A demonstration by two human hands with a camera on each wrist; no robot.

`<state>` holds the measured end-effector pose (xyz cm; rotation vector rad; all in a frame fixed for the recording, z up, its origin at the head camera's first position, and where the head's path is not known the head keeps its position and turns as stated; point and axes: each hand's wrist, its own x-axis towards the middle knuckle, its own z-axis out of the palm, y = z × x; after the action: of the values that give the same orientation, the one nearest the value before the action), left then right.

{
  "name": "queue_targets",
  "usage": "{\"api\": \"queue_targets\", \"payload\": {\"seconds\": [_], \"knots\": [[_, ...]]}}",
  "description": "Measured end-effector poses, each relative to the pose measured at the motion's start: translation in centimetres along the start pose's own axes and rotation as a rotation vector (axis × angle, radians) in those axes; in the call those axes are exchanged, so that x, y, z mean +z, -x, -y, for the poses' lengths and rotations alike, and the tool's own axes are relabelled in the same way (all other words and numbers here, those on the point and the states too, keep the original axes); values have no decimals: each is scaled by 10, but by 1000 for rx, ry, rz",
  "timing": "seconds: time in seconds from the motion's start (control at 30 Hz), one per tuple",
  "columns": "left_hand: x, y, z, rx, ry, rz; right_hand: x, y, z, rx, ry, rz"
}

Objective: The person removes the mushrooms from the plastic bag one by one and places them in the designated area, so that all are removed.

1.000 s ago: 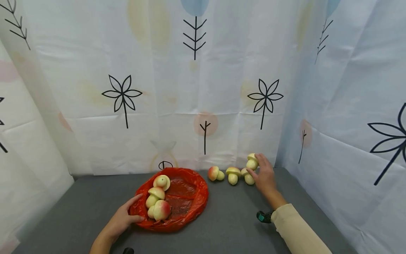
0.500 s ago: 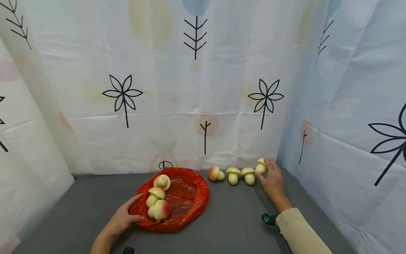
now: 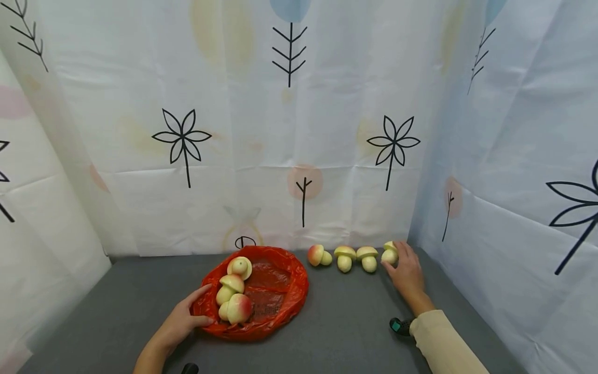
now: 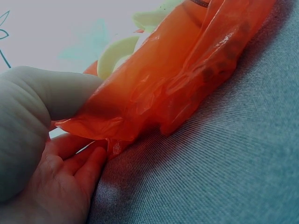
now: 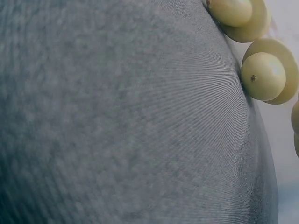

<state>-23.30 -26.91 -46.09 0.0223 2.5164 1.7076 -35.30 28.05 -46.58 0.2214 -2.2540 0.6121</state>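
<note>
My left hand (image 3: 179,319) grips the near left rim of a red plastic bag (image 3: 294,304), opened out into a round, shallow shape. In the left wrist view the thumb (image 4: 70,93) lies over the bag's edge (image 4: 140,98) with the fingers on its other side. Three yellow-and-red toy mushrooms (image 3: 239,309) lie along the bag's left side. At the back right, my right hand (image 3: 407,272) holds a pale yellow mushroom (image 3: 390,254) between thumb and fingers, at the right end of a row. The right wrist view does not show that hand.
Left of the held mushroom, three more stand or lie in the row: a reddish one (image 3: 315,255) on its side, then two upright ones, a left one (image 3: 344,258) and a right one (image 3: 368,258). White printed cloth (image 3: 261,208) walls the back and sides of the grey table (image 3: 336,322).
My right hand has carried its mushroom rightward and down, from above the row's third mushroom to the spot beside it. The left hand and bag have stayed in place.
</note>
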Motion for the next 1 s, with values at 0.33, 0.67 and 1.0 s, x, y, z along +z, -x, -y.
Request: {"api": "queue_targets", "payload": {"seconds": [0.33, 0.67, 1.0], "knots": [[-1, -3, 4, -8, -6, -3, -1, -1, 1, 75, -3, 186], [-1, -4, 3, -9, -5, -3, 2, 1, -3, 104, 5, 233], [-1, -4, 4, -7, 4, -5, -2, 1, -4, 130, -3, 274]]}}
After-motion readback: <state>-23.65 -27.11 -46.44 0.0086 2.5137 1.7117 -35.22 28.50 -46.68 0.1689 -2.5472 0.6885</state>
